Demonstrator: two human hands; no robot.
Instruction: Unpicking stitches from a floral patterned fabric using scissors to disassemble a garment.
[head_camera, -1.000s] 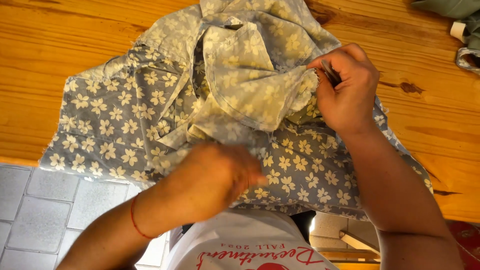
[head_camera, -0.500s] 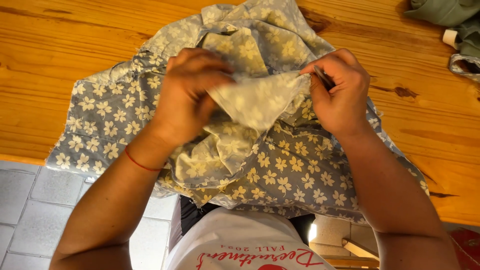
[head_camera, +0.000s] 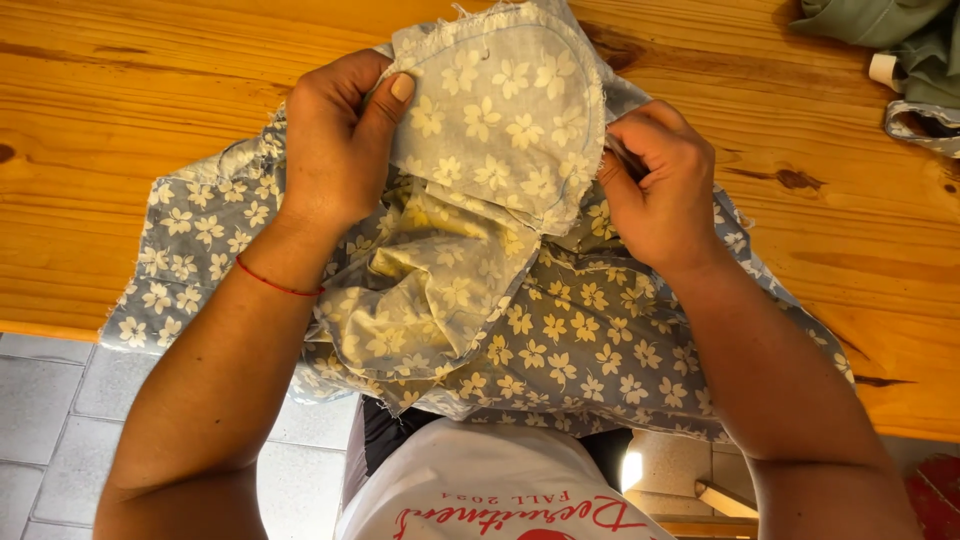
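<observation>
A grey-blue cloth printed with pale flowers (head_camera: 590, 350) lies bunched on a wooden table (head_camera: 130, 110) and hangs over its near edge. A rounded piece of the same cloth (head_camera: 500, 110), pale side up with a stitched, frayed rim, is held up between both hands. My left hand (head_camera: 335, 140) grips its left edge, thumb on top. My right hand (head_camera: 660, 185) pinches its right edge with closed fingers. A thin red thread circles my left wrist.
Green fabric (head_camera: 900, 30) and a strip of flowered cloth (head_camera: 925, 125) lie at the table's far right corner. Grey floor tiles (head_camera: 50, 420) show below the table edge at the left. My white printed shirt fills the bottom centre.
My left hand rose from the cloth's lower part to the rounded piece and took hold of its left edge. Both hands have lifted and spread that piece; my right hand kept its pinch.
</observation>
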